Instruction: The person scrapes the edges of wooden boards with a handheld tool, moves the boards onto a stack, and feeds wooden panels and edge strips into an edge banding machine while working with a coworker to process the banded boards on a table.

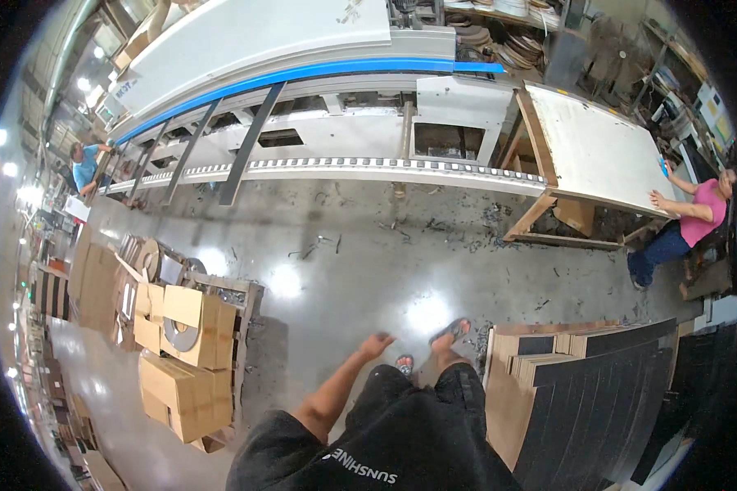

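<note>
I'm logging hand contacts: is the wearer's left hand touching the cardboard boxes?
Apart: the head view shows a wide stretch of grey floor between the left hand and the cardboard boxes.

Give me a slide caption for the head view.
Left hand above the grey floor, between cardboard boxes and stacked dark panels, before a long white machine.
</note>
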`<state>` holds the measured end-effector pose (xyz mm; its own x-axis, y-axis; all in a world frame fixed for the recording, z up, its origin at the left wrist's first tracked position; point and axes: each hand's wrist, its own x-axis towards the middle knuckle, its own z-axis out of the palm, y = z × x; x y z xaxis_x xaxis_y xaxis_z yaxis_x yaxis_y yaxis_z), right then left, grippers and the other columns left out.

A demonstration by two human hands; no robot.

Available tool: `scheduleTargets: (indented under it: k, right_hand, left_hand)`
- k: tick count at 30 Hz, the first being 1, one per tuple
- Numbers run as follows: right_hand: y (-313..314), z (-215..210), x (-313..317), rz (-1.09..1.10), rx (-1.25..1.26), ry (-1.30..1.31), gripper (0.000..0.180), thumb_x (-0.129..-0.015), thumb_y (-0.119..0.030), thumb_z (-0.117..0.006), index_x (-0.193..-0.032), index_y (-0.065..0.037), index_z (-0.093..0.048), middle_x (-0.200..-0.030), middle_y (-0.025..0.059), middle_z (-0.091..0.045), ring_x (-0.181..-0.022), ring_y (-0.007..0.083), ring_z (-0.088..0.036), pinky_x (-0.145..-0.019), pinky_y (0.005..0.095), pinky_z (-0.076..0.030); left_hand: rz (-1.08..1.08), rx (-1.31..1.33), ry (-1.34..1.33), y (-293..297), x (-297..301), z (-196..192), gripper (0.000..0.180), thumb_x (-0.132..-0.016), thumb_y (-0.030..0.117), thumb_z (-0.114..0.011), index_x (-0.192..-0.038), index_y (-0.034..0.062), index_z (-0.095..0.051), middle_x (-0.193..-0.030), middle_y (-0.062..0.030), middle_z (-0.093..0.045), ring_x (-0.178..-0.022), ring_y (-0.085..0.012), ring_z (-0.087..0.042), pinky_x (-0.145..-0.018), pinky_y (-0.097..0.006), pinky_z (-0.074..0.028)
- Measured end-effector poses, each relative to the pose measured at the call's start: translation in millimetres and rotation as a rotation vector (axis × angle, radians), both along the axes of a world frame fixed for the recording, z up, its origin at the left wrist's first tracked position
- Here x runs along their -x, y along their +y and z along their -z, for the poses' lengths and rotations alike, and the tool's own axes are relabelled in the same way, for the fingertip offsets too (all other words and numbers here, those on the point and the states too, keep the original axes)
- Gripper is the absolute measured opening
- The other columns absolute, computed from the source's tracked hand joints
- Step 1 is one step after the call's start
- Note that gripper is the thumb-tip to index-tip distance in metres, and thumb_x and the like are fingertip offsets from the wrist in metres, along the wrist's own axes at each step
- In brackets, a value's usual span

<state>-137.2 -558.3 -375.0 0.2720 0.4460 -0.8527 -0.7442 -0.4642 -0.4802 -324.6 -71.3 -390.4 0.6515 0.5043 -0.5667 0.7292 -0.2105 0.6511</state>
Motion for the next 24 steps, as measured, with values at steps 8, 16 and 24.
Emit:
scheduleTargets:
  k: [8,16,24]
  right_hand:
    - [26,36,-77,0.181,-0.037,0.026,0.053,-0.101,-0.026,-0.065,-0.144,0.001,-0.051,-0.117,0.0109,-0.066,-0.1,0.0177,-0.065,-0.079,0.0317,-0.051]
    - [50,53,-193,0.353,-0.152,-0.025,0.051,-0.101,-0.027,-0.065,-0.142,0.001,-0.053,-0.113,0.0104,-0.068,-0.096,0.017,-0.066,-0.074,0.0306,-0.051]
    - [69,51,-310,0.49,-0.32,-0.225,0.05,-0.101,-0.027,-0.065,-0.141,0.002,-0.055,-0.11,0.0101,-0.069,-0.092,0.0164,-0.066,-0.07,0.0296,-0.052]
  left_hand:
    - [0.129,0.205,-0.314,32,-247,-106,0.059,-0.099,0.048,-0.064,-0.136,0.0021,-0.059,-0.124,-0.0218,-0.07,-0.11,-0.0357,-0.069,-0.095,-0.041,-0.054]
    - [0.31,-0.765,-0.564,105,-447,-208,0.05,-0.093,0.037,-0.069,-0.129,0.0032,-0.063,-0.122,-0.0213,-0.068,-0.112,-0.0387,-0.065,-0.097,-0.047,-0.052]
    - [0.24,-0.612,-0.493,185,-624,-221,0.043,-0.096,0.04,-0.065,-0.121,0.0043,-0.068,-0.122,-0.0196,-0.069,-0.115,-0.0399,-0.063,-0.099,-0.047,-0.05]
